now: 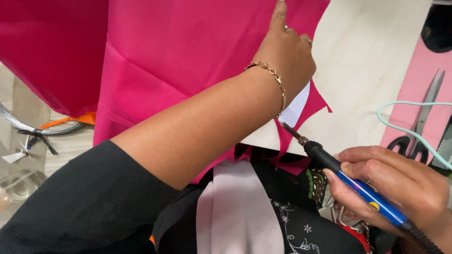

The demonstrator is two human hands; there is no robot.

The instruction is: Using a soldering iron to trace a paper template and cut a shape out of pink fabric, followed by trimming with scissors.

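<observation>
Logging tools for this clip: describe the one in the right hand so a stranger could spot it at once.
Start at the pale table with the pink fabric over it, then drop to its near edge. The right hand grips a pen-like tool there. Unlike the scissors nearby, it has a blue and black barrel and a thin metal tip aimed at the fabric.

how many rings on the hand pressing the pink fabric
2, both gold rings on the left hand flat on the pink fabric: one nearer the raised finger, one toward the outer edge. Others may be hidden.
</observation>
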